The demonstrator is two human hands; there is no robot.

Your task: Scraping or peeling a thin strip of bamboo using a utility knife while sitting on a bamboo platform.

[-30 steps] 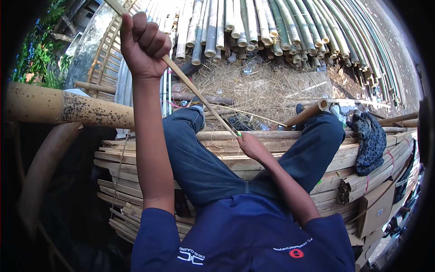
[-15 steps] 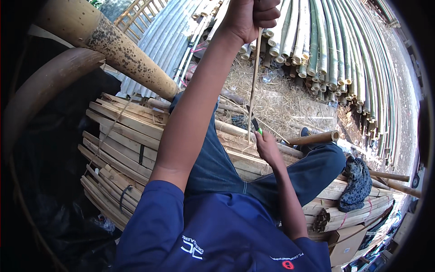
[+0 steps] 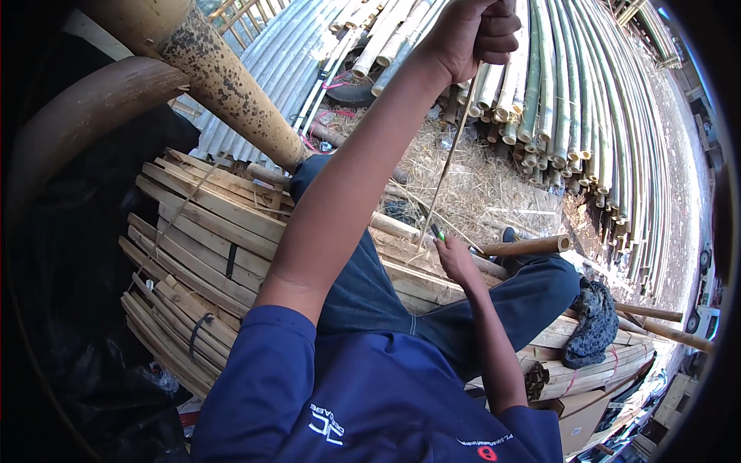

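Note:
My left hand (image 3: 480, 40), raised at the top of the view, is closed in a fist around the upper end of a thin bamboo strip (image 3: 449, 160). The strip slants down toward the split bamboo in front of me. Lower down, my right hand (image 3: 457, 261) grips a knife (image 3: 438, 234) with a dark and bright green handle. Its dark blade points up and left, close beside the strip's lower part; whether they touch I cannot tell. My legs in blue jeans (image 3: 509, 297) are spread over the bundled split bamboo slats (image 3: 204, 208).
Many bamboo poles (image 3: 552, 85) lie stacked at the far right. Corrugated sheets (image 3: 266, 77) lie far left, behind a thick spotted bamboo post (image 3: 231, 92). A short bamboo pole (image 3: 532, 245) sticks out by my right knee, near a dark cloth (image 3: 590, 324). Straw covers the ground ahead.
My left hand has moved right and slightly down, tilting the strip further to the right. My right hand has dropped slightly. The whole view has shifted a little.

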